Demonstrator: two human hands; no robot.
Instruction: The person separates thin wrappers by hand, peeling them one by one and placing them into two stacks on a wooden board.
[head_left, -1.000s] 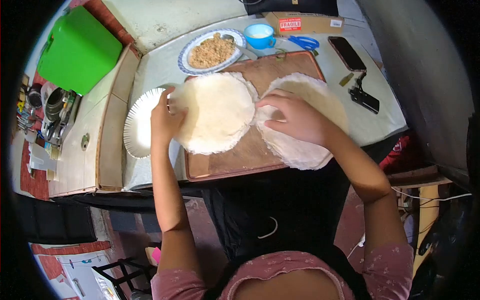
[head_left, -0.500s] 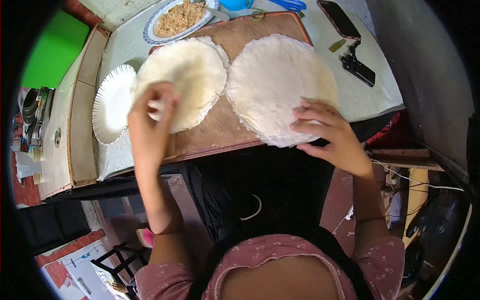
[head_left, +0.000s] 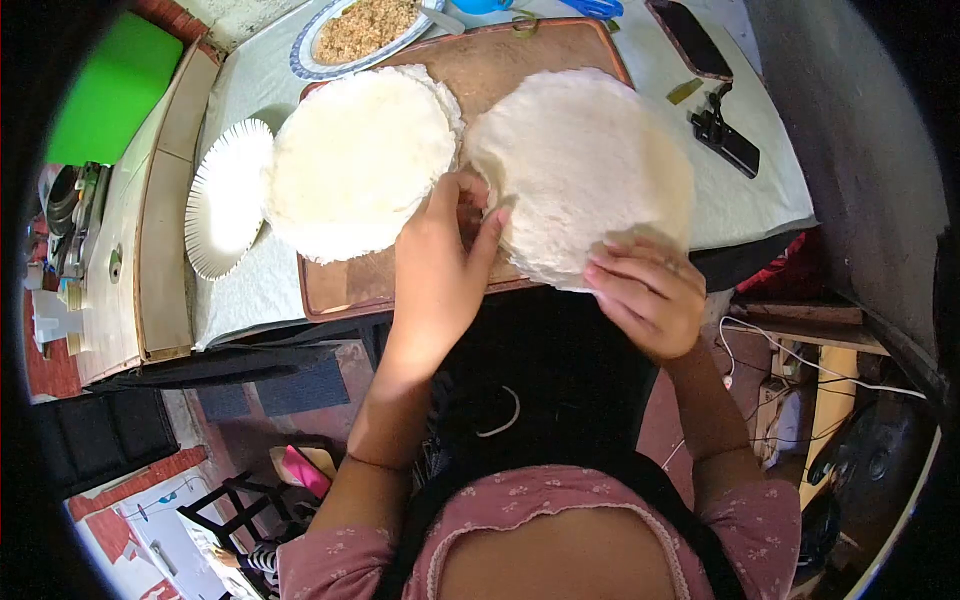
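wrapper stack [head_left: 580,150], left fingers [head_left: 468,184] and right fingers [head_left: 635,272] at edge, grip unclear, plate [head_left: 304,62] cropped

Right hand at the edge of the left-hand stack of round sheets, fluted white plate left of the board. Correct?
No: the head view shows the right hand at the edge of the right-hand stack of round sheets. Fluted white plate left of the board: correct.

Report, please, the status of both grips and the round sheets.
Left grip at left edge of right stack. Right grip at its near edge. Nothing visibly blocking.
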